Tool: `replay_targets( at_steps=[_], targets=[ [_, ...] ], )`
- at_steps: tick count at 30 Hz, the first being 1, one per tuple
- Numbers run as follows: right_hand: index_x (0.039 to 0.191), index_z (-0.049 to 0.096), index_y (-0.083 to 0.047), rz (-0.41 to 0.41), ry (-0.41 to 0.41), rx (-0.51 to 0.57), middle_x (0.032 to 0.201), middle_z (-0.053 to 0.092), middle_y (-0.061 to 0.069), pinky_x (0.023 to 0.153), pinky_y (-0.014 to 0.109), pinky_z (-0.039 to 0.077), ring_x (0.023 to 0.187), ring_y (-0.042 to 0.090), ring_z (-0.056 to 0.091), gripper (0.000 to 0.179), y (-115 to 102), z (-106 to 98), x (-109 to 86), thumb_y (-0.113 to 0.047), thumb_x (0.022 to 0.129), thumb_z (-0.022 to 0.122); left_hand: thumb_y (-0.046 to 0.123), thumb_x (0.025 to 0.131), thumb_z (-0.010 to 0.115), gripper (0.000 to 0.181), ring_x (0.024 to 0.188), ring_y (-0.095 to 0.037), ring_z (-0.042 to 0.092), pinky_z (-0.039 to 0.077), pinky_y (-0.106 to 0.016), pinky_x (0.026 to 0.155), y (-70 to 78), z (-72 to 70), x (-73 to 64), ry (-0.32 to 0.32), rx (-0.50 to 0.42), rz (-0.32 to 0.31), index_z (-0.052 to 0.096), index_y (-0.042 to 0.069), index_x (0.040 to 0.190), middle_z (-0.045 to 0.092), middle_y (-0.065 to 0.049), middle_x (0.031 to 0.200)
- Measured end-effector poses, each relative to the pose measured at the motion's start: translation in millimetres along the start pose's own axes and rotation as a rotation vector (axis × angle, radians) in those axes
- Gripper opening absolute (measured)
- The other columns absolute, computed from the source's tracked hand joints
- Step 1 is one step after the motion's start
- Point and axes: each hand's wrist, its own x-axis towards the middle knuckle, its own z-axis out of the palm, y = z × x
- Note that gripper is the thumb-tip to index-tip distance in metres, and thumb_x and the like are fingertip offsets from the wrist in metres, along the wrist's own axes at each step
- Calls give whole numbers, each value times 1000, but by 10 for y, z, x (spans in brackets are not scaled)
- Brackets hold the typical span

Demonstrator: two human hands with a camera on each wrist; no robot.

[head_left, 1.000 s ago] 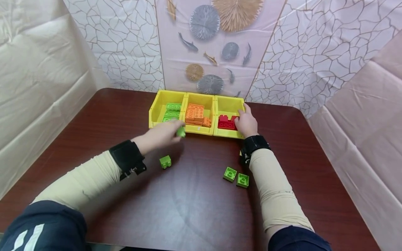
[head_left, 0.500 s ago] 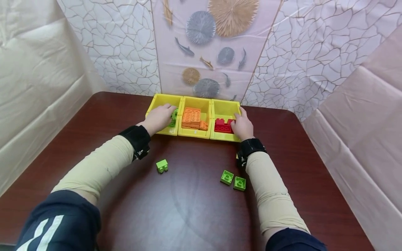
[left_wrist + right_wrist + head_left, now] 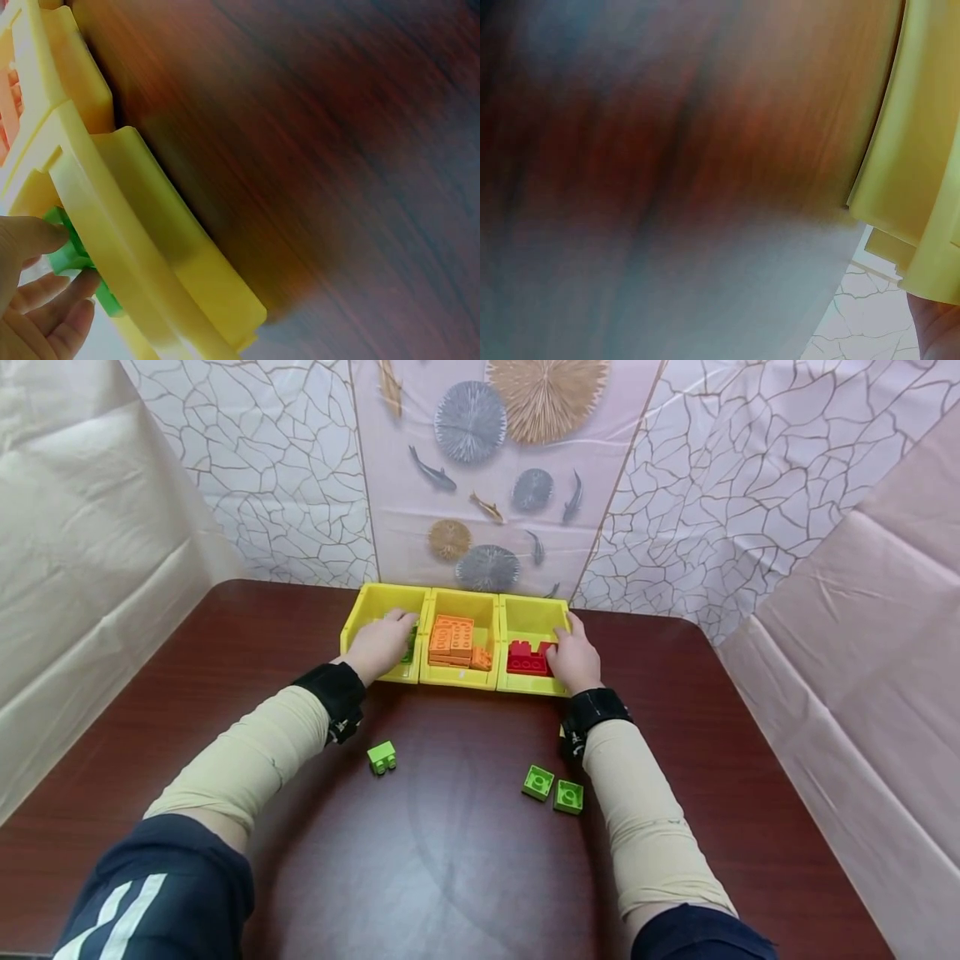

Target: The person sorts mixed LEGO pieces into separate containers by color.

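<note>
Three joined yellow bins stand at the back of the table. My left hand [image 3: 377, 647] reaches into the left bin [image 3: 367, 602]. In the left wrist view its thumb and fingers pinch a green toy brick [image 3: 67, 251] behind the bin's front wall; another bit of green shows below it. My right hand [image 3: 577, 662] grips the side wall of the right bin [image 3: 534, 610], thumb inside by the red bricks [image 3: 527, 660]. Only a bit of that hand shows past the yellow edge in the right wrist view. Orange bricks [image 3: 452, 639] lie in the middle bin [image 3: 483, 610].
A green brick [image 3: 382, 757] lies on the dark wood table [image 3: 450, 860] at left of centre. Two more, a green brick [image 3: 537, 782] and a green brick [image 3: 568, 797], lie hollow side up near the right forearm. A yellow bit [image 3: 562, 732] peeks out by the right wrist strap.
My left hand has moved up and left with a green brick, from in front of the bins into the left bin. My right hand stays at the right bin's edge. The view has shifted slightly.
</note>
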Motion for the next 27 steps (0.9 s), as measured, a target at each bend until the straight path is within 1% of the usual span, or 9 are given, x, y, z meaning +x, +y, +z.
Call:
replay_targets(
  at_steps=[3,6,10,13,17,19,22,24,27],
  targets=[
    [134,49,-1,-2,-1,-4,150,22,9,90,45,44,107,34,54,44,-2,-5,1,-16,93,53,8,94,46,43,113,-32,51,46,-45,85,-22,7,-5,19,-19,0,43,5,137,45,-16,131],
    [133,49,0,-14,7,-6,150,23,10,89,45,45,107,33,54,44,12,11,0,-16,92,53,8,93,48,45,112,-32,50,46,-45,85,-28,-7,-30,21,-37,-6,42,5,137,45,-17,130],
    [133,49,0,-15,7,-1,150,23,10,90,45,45,109,33,53,44,16,16,-1,-16,92,54,7,89,54,48,111,-32,51,46,-44,85,-33,-54,-133,27,-42,5,43,4,136,46,-17,129],
    [134,48,-1,1,-7,1,150,22,10,92,46,43,109,34,52,45,1,-12,0,-16,93,53,6,87,57,49,112,-32,51,46,-44,86,-58,-88,-281,41,-38,44,45,3,134,46,-17,129],
    [134,48,0,4,-15,7,150,21,10,92,46,43,106,35,53,44,-8,-22,-6,-15,93,52,8,86,60,48,113,-29,50,47,-43,84,-112,-123,-522,31,-34,77,47,3,132,47,-16,129],
    [134,48,0,0,-11,5,150,21,10,91,47,44,104,36,54,44,-4,-25,-3,-15,93,52,9,86,60,47,110,-28,51,48,-42,83,-132,-154,-628,27,-34,78,48,3,132,48,-15,126],
    [135,47,0,2,-7,0,150,21,10,90,46,44,103,35,55,45,4,-27,2,-15,93,52,9,86,62,44,104,-27,53,49,-41,81,-163,-192,-767,46,-35,97,51,2,128,51,-15,122],
    [135,46,0,3,-14,-2,150,21,11,90,46,44,105,36,54,45,6,-20,1,-15,93,52,9,86,63,42,100,-26,55,49,-41,79,-173,-198,-860,62,-41,118,53,1,126,53,-15,118],
    [135,46,0,-1,-21,4,150,20,11,91,47,43,108,36,53,46,-10,-8,1,-15,93,52,10,86,64,39,99,-26,58,49,-41,79,-154,-176,-1024,74,-54,168,55,2,123,56,-14,115]
  ],
)
